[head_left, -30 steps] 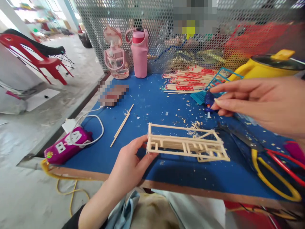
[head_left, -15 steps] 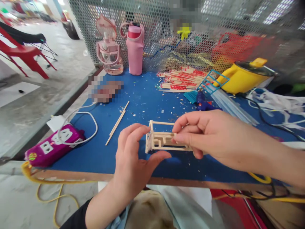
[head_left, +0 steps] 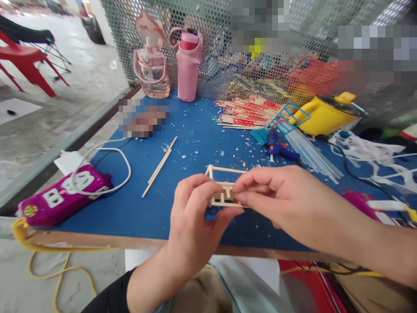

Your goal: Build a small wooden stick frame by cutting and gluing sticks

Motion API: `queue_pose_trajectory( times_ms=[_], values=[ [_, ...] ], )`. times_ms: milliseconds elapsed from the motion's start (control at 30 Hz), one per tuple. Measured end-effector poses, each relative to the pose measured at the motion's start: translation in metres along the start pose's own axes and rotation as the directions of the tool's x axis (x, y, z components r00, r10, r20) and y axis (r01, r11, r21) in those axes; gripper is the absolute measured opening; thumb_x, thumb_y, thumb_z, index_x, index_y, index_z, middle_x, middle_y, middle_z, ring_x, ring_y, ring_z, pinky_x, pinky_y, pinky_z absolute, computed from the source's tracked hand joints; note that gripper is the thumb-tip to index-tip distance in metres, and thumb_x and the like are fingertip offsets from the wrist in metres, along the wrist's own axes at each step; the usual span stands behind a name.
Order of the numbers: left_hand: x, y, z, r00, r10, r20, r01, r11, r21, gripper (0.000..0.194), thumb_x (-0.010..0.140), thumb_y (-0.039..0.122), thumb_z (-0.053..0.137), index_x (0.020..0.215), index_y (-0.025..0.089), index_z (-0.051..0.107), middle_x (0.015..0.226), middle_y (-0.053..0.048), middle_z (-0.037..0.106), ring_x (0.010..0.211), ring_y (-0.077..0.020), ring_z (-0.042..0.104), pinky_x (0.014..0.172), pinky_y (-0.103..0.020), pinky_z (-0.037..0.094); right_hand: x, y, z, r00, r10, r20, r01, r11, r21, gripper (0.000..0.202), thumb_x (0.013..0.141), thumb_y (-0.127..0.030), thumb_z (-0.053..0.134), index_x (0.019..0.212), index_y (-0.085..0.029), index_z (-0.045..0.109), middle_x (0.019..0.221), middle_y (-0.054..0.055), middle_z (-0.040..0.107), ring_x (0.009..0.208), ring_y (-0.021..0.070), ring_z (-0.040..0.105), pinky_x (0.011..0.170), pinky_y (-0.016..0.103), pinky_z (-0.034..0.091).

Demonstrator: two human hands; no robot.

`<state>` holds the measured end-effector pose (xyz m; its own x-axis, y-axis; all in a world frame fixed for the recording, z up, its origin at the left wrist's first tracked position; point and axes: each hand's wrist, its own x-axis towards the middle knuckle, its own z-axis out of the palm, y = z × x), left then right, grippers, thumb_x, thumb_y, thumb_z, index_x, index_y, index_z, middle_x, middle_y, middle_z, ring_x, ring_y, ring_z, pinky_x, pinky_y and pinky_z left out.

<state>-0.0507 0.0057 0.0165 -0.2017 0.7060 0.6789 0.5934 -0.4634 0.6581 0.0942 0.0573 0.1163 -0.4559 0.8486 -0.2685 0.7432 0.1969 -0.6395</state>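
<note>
Over the near side of the surface (head_left: 130,213), I have left hand (head_left: 195,208) and right hand (head_left: 276,191) each gripping the frame (head_left: 226,185), mostly joined, I judge, with two sticks (head_left: 159,166) lying loose, unattached.

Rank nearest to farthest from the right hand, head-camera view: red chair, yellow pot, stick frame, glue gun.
1. Stick frame, touching the right hand
2. Glue gun, just beyond
3. Yellow pot, back right
4. Red chair, far left
</note>
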Motion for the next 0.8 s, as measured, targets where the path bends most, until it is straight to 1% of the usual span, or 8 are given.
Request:
queue_pose_trajectory(
  times_ms=[100, 200, 333, 433, 533, 600, 733, 800],
  values=[
    [-0.0002, -0.0001, 0.0006, 1.0, -0.003, -0.005, 0.003, 1.0, 0.002, 0.038, 0.071, 0.028, 0.077, 0.1, 0.021, 0.053, 0.098, -0.006, 0.058, 0.092, -0.0183, 0.057, 0.08, -0.03, 0.05, -0.0043, -0.0018, -0.0016, 0.999, -0.033, 0.006, 0.033, 0.998, -0.062, 0.016, 0.083, -0.025, 0.054, 0.086, -0.021, 0.069, 0.07, -0.001, 0.072, 0.059, 0.0144, 0.062, 0.048, 0.023, 0.043],
    [-0.0002, -0.0008, 0.0012, 1.0, -0.004, -0.006, 0.004, 1.0, -0.014, 0.038, 0.071, 0.027, 0.077, 0.1, 0.021, 0.053, 0.097, -0.006, 0.058, 0.093, -0.0188, 0.057, 0.08, -0.03, 0.05, -0.0082, -0.0005, -0.0019, 0.992, -0.121, 0.016, 0.122, 0.985, -0.122, 0.018, 0.083, -0.02, 0.053, 0.092, -0.023, 0.069, 0.071, -0.003, 0.07, 0.057, 0.0122, 0.061, 0.049, 0.022, 0.043],
    [-0.0004, -0.0016, 0.0017, 1.0, -0.008, -0.013, 0.007, 0.999, -0.047, 0.04, 0.071, 0.024, 0.077, 0.102, 0.02, 0.052, 0.1, -0.007, 0.057, 0.094, -0.0185, 0.056, 0.08, -0.031, 0.05, -0.0081, 0.001, -0.0037, 0.981, -0.192, 0.007, 0.188, 0.957, -0.22, 0.02, 0.084, -0.022, 0.054, 0.099, -0.026, 0.068, 0.064, -0.006, 0.067, 0.047, 0.0093, 0.055, 0.046, 0.022, 0.039],
    [-0.0012, -0.0015, 0.0017, 1.0, -0.023, -0.01, 0.022, 0.998, -0.062, 0.043, 0.071, 0.022, 0.077, 0.105, 0.02, 0.051, 0.102, -0.007, 0.057, 0.096, -0.0189, 0.056, 0.081, -0.032, 0.051, -0.0046, 0.0013, -0.0059, 0.968, -0.251, -0.001, 0.242, 0.935, -0.259, 0.019, 0.086, -0.024, 0.054, 0.097, -0.026, 0.069, 0.075, -0.003, 0.071, 0.057, 0.0116, 0.061, 0.052, 0.023, 0.042],
    [-0.0021, -0.0008, 0.0016, 1.0, -0.025, -0.01, 0.024, 0.998, -0.062, 0.042, 0.072, 0.019, 0.075, 0.106, 0.02, 0.051, 0.103, -0.007, 0.056, 0.097, -0.0192, 0.056, 0.081, -0.033, 0.051, -0.0019, 0.0024, -0.0069, 0.948, -0.317, -0.008, 0.302, 0.911, -0.28, 0.022, 0.087, -0.022, 0.052, 0.097, -0.027, 0.07, 0.083, -0.002, 0.073, 0.067, 0.0129, 0.064, 0.058, 0.024, 0.043],
    [-0.0028, -0.0004, 0.0017, 1.0, -0.028, -0.01, 0.028, 0.997, -0.067, 0.04, 0.072, 0.018, 0.074, 0.106, 0.02, 0.051, 0.103, -0.007, 0.056, 0.097, -0.019, 0.056, 0.081, -0.032, 0.051, -0.0014, 0.004, -0.0067, 0.944, -0.329, -0.004, 0.313, 0.903, -0.294, 0.022, 0.087, -0.021, 0.052, 0.096, -0.027, 0.071, 0.08, -0.003, 0.073, 0.063, 0.0123, 0.063, 0.055, 0.024, 0.041],
    [-0.0045, 0.0001, 0.0021, 0.999, -0.035, -0.009, 0.034, 0.996, -0.083, 0.038, 0.074, 0.02, 0.073, 0.105, 0.021, 0.052, 0.104, -0.007, 0.056, 0.096, -0.0191, 0.056, 0.079, -0.033, 0.052, -0.0028, 0.007, -0.006, 0.951, -0.308, 0.01, 0.298, 0.909, -0.292, 0.021, 0.087, -0.022, 0.052, 0.084, -0.026, 0.073, 0.069, -0.004, 0.07, 0.055, 0.01, 0.059, 0.05, 0.023, 0.038],
    [-0.0053, 0.0003, 0.0022, 0.999, -0.035, -0.009, 0.034, 0.996, -0.085, 0.039, 0.073, 0.019, 0.074, 0.106, 0.021, 0.052, 0.104, -0.007, 0.055, 0.096, -0.0189, 0.056, 0.079, -0.033, 0.052, -0.0045, 0.0073, -0.006, 0.952, -0.305, 0.016, 0.297, 0.914, -0.277, 0.021, 0.087, -0.022, 0.052, 0.083, -0.026, 0.073, 0.065, -0.006, 0.068, 0.05, 0.0082, 0.055, 0.048, 0.022, 0.036]
  ],
)
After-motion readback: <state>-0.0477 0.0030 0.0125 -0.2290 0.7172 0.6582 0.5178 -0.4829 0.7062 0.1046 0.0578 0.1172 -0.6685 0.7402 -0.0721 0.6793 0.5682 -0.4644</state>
